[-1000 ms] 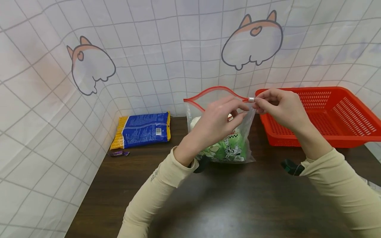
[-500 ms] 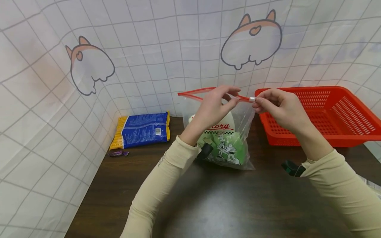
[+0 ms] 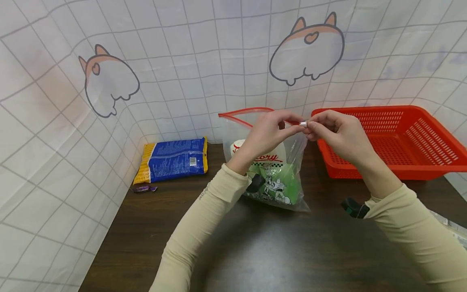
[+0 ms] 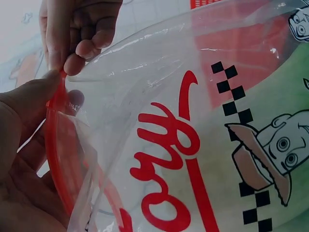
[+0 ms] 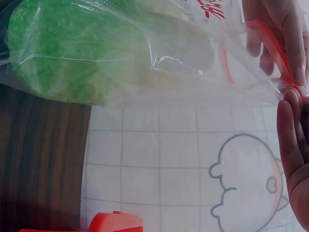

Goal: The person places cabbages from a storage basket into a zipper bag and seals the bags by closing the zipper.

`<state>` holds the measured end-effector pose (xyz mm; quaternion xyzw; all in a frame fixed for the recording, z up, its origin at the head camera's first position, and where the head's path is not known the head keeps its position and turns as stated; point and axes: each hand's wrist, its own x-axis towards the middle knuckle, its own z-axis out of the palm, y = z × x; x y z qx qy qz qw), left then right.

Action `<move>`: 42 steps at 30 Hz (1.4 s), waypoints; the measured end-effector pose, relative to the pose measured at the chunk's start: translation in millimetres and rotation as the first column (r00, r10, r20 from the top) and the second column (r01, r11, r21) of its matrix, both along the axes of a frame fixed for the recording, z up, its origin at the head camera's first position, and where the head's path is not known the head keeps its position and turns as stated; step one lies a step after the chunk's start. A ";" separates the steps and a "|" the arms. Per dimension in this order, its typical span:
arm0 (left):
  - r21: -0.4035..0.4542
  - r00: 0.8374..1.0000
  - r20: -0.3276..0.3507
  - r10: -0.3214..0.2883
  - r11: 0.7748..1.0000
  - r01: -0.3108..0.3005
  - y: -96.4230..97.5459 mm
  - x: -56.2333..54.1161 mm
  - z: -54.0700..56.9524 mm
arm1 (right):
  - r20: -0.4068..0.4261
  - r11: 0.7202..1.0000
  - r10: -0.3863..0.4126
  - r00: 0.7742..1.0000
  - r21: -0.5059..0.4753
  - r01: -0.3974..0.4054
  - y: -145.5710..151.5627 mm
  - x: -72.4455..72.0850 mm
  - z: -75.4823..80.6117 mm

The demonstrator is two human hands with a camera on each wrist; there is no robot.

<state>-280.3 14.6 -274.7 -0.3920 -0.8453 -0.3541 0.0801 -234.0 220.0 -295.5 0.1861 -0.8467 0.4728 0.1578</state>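
Observation:
A clear zip bag [image 3: 277, 174] with red lettering and cartoon print stands upright on the table, something green and something whitish inside it. Its red zip strip [image 4: 55, 154] gapes on the left side. Near the bag's top right corner sits a small white slider [image 3: 303, 123]. My left hand [image 3: 268, 132] pinches the strip between thumb and fingers, just left of the slider. Pinching the corner end at the slider is my right hand [image 3: 339, 132]. Both hands' fingertips almost meet there. In the right wrist view the green contents [image 5: 67, 53] show through the plastic.
To the left lies a blue and yellow packet [image 3: 175, 160], with a small purple wrapped item [image 3: 144, 189] in front of it. A red slotted basket [image 3: 392, 167] stands behind and right of the right arm. Grid-patterned cloth [image 3: 200, 81] rises behind the dark table [image 3: 273, 251].
The left hand has slid right along the strip, ending next to the right hand, and now pinches beside the slider. The right hand and bag corner shifted slightly left; the bag turned a little.

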 end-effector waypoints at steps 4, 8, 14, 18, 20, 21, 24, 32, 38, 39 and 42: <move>-0.020 1.000 0.012 0.007 1.000 -0.007 1.1 0.6 1.5 | -0.017 1.000 -0.011 1.000 0.022 0.012 -0.2 1.2 -0.5; -0.024 1.000 -0.012 -0.004 1.000 0.003 0.0 2.8 3.8 | -0.061 0.998 -0.013 0.998 0.063 0.017 -0.7 3.3 -0.7; -0.072 0.997 -0.080 -0.019 0.997 0.013 -3.2 5.0 8.5 | -0.168 0.994 0.023 0.986 0.113 -0.004 -2.7 6.4 -0.5; -0.131 0.980 -0.199 0.009 0.991 -0.036 -4.8 7.5 10.2 | -0.218 0.991 0.036 0.975 0.131 -0.007 -3.9 7.3 -0.1; -0.145 0.971 -0.237 0.010 0.988 -0.045 -5.4 8.8 10.8 | -0.234 0.991 0.037 0.972 0.136 -0.005 -4.1 7.6 -0.1; -0.152 0.971 -0.238 0.006 0.987 -0.044 -5.6 9.0 11.2 | -0.242 0.990 0.038 0.970 0.138 -0.005 -4.1 7.9 -0.1; -0.162 0.983 -0.181 -0.013 0.987 -0.017 -7.4 9.8 12.2 | -0.264 0.988 0.039 0.964 0.151 0.002 -3.9 8.8 -0.2; -0.180 0.983 -0.184 -0.012 0.983 -0.022 -19.0 10.2 14.5 | -0.279 0.983 0.006 0.960 0.178 0.046 -1.4 11.6 -0.3; -0.203 0.980 -0.187 0.062 0.974 -0.100 -40.9 7.4 14.9 | -0.232 0.983 -0.051 0.971 0.159 0.090 12.5 14.0 -3.8; -0.206 0.981 -0.175 0.077 0.972 -0.113 -45.6 6.6 14.4 | -0.224 0.983 -0.062 0.973 0.153 0.098 15.6 14.6 -4.6; -0.214 0.983 -0.143 0.117 0.966 -0.146 -59.6 3.9 12.6 | -0.198 0.983 -0.092 0.976 0.137 0.120 24.4 16.7 -6.9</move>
